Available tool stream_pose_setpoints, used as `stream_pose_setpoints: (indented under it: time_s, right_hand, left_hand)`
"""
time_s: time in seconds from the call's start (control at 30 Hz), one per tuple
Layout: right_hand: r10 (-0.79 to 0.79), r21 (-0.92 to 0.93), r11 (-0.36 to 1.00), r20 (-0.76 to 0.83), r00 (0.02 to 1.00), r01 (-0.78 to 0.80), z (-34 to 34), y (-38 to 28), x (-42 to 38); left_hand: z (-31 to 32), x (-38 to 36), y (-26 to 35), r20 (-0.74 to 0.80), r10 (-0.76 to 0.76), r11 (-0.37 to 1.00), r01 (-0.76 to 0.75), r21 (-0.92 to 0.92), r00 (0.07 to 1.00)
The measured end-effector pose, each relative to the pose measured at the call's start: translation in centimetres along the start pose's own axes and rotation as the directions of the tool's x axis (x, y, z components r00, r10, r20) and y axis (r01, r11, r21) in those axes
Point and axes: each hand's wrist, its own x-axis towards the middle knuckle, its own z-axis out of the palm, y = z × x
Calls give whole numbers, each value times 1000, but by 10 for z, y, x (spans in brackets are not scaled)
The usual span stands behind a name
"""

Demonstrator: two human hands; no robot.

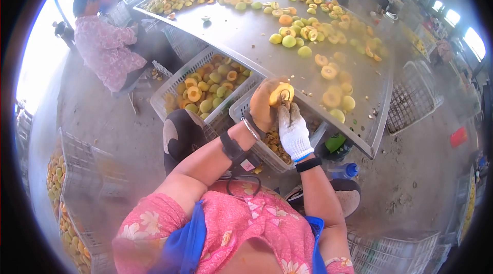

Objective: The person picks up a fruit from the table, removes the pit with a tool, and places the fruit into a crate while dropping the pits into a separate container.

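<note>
My left hand [263,103] is closed around a yellow apricot half [282,94], held just above the near edge of the metal table. The fruit's cut face, with a dark hollow or pit in it, is turned towards my right hand [294,129]. That hand wears a white knitted glove with dirty fingertips. Its fingers are bent together against the fruit; whether they grip a small tool or the pit cannot be made out. Under both hands stands a crate [240,111] with small brownish-yellow pieces [277,145] in it.
Many whole and halved apricots [289,41] lie across the metal table [231,35]. A crate of apricots [172,86] stands left of my hands. A blue bottle [351,171] is by my right knee. Another person [105,43] sits at the left; empty-looking crates [413,97] stand right.
</note>
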Motion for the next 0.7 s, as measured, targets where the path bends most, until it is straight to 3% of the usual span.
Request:
stream_pose_setpoints:
  time_s: [0.07, 0.17, 0.27, 0.33, 0.4, 0.43, 0.5, 0.53, 0.6, 0.63, 0.67, 0.7]
  right_hand:
    - [-23, 36, 999, -14, 1000, 24, 1, -7, -3]
    - [-27, 96, 995, -35, 999, 30, 4, -8, -4]
    - [21, 111, 994, -4, 1000, -21, 7, -6, -4]
    - [-8, 56, 998, -5, 1000, 9, 13, 2, -6]
    - [1, 93, 996, -11, 1000, 0, 11, -10, -13]
    - [-85, 138, 986, -37, 996, 89, 14, -3, -12]
    - [33, 280, 959, 62, 998, -49, 13, -5, -13]
    - [54, 358, 931, 75, 996, -78, 11, -6, -15]
    - [-177, 307, 941, 90, 980, 142, 23, 35, -11]
    - [-272, 212, 944, 72, 959, 252, 26, 47, -11]
    - [-252, 225, 948, 93, 963, 226, 21, 38, -12]
    - [-85, 299, 954, 175, 981, 30, 15, 25, -16]
  left_hand:
    - [26, -13, 38, -13, -156, 928, 142, -346, 988]
    - [37, -17, 29, -140, 38, 989, -57, -138, 989]
    - [35, -11, 37, -150, -68, 992, 50, -120, 986]
    - [23, -1, 30, -12, -48, 996, 47, -71, 999]
    - [11, 0, 28, 16, -180, 948, 178, -266, 984]
    - [16, -3, 32, -60, -103, 982, 92, -166, 993]
    - [32, -12, 29, -175, 40, 999, -44, -17, 984]
    - [33, -13, 26, -131, 148, 986, -136, 96, 980]
    - [28, -7, 19, -157, 88, 996, -86, 22, 984]
    - [19, -3, 17, -99, -30, 995, 20, -102, 995]
    - [15, -1, 30, -18, -145, 966, 138, -220, 989]
    - [13, -2, 41, 27, -269, 942, 269, -199, 963]
